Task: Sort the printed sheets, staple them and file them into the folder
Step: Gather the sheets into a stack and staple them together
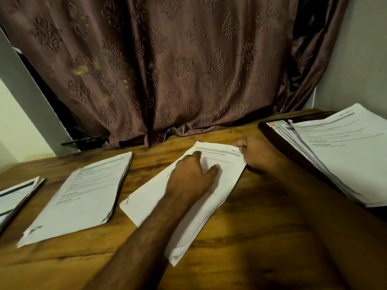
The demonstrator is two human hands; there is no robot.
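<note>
Brown patterned curtain [167, 65], wooden table [240, 237], pale walls [360, 59] either side

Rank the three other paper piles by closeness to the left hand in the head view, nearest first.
From the left hand, which rests on the centre stack:
1. Middle-left pile, just to its left.
2. Large right pile, on the dark board, past the right hand.
3. Far-left pile, at the frame's edge.

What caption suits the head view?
Left hand presses the middle paper stack while right hand pinches its far corner.
</note>
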